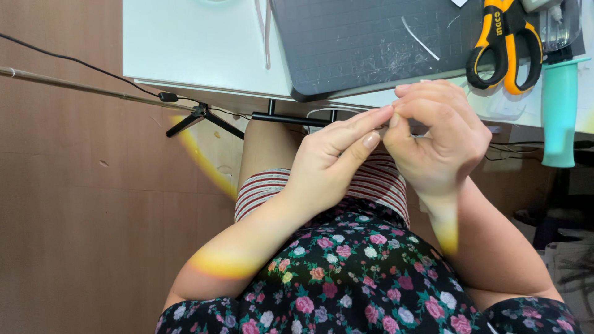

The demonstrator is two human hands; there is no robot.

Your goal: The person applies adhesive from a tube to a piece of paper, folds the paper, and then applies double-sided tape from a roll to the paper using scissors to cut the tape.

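Observation:
My left hand and my right hand meet in front of the table edge, above my lap. Their fingertips pinch together at one small spot; whatever sits between them is too small to make out. The left index finger stretches toward the right thumb. A dark grey cutting mat lies on the white table just beyond the hands. Orange-and-black scissors rest on the mat's right side, close above my right hand.
A teal cylindrical handle hangs over the table's right edge. A small black tripod and a thin rod stand left under the table on the brown floor. White strips lie on the table.

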